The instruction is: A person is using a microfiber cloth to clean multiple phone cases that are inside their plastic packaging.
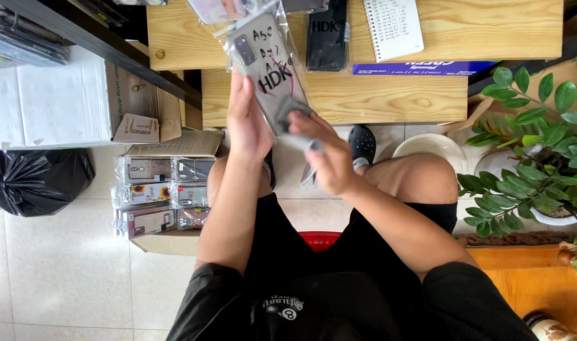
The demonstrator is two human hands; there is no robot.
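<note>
A clear phone case [266,69] in a see-through sleeve was held upright above the lap, over the near edge of the wooden table [376,95]. It had a dark camera cut-out near its top and marker writing across its back. The left hand [247,123] cupped the case from 9 o'clock, palm against its left edge, fingers wrapped behind it and grasping it. The right hand [323,155] met the case at its lower right corner, at about 5 o'clock, with fingers [301,123] pinched on a small grey cloth [291,110] pressed against the case's lower part. A loose flap of the sleeve hung down between the two hands.

At 12 o'clock from the case more sleeved cases lay on the table, and just to 1 o'clock lay a black case [326,35]. Further right at 2 o'clock a spiral notepad [394,25] rested on the wood above a blue strip. At 8 o'clock, on the floor, an open cardboard box [159,196] held rows of packed cases, touching one another. Beyond it at 9 o'clock stood a white carton [55,98] and below that a black rubbish bag [36,180]. At 4 o'clock a leafy pot plant [534,151] stood beside a white bowl [430,148], well apart from the hands. A black clog [362,144] showed under the table edge, just past the right hand.

Both forearms rose from the lap and converged on the case, the left nearly straight, the right bent inward across the knee.
</note>
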